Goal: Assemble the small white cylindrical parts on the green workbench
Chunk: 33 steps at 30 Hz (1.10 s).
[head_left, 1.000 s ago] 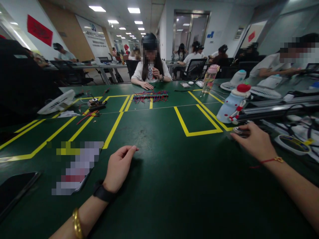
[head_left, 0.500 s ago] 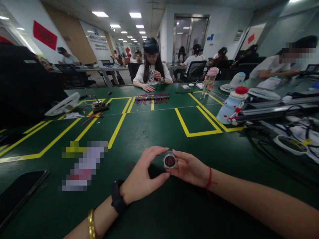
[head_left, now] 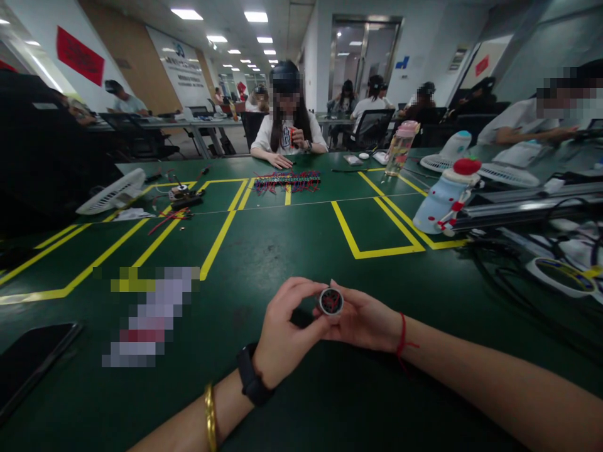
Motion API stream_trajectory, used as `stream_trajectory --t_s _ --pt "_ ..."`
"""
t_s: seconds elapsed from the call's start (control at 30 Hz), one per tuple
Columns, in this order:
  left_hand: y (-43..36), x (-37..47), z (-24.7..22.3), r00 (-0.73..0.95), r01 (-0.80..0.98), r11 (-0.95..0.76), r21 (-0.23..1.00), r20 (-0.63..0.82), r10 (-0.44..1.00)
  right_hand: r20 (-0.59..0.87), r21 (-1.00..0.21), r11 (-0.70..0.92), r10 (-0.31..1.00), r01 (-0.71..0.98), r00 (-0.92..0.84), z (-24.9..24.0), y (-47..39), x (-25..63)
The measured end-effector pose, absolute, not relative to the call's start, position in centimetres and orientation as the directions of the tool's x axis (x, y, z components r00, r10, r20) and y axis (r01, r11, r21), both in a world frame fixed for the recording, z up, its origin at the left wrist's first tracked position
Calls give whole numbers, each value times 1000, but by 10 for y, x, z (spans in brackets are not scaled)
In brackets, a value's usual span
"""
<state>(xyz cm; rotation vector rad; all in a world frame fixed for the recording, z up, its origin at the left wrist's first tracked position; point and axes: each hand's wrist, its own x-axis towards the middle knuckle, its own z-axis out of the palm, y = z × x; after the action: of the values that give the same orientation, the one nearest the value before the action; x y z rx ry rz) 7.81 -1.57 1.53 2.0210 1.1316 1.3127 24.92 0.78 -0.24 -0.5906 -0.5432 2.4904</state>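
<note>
In the head view a small grey metal cylinder faces me end-on, just above the green table. Red and dark parts, perhaps wires, show inside its rim, too small to make out. My right hand grips it from behind and the right; some of those fingers are hidden. My left hand has its thumb and index finger closed about the cylinder's left side.
Yellow tape marks the green table. A phone lies near left. Cables and a blue bottle are at right. Opposite, a person sits behind a bundle of red and blue wires.
My left hand has moved right and its thumb and index finger have closed in on the cylinder. The cylinder and my right hand have shifted slightly right in view.
</note>
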Motion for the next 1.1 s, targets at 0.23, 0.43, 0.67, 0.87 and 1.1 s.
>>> stream_trajectory --t_s 0.23,0.43,0.67,0.87,1.1 --pt "-15 71 20 50 451 -303 840 315 948 -100 -904 -216 945 -368 -311 15 5 253" --pt "-18 74 28 396 7 310 951 -287 872 94 -995 95 967 -6 -236 25 3 257" --pt "-25 79 25 659 -124 705 698 -473 585 -317 -919 -384 854 -89 -412 27 4 252" --pt "-17 73 30 480 251 112 961 -224 848 -130 -948 -233 905 -218 -405 28 10 256" --pt "5 55 18 525 643 -534 549 192 829 236 -945 307 881 116 -409 10 8 256"
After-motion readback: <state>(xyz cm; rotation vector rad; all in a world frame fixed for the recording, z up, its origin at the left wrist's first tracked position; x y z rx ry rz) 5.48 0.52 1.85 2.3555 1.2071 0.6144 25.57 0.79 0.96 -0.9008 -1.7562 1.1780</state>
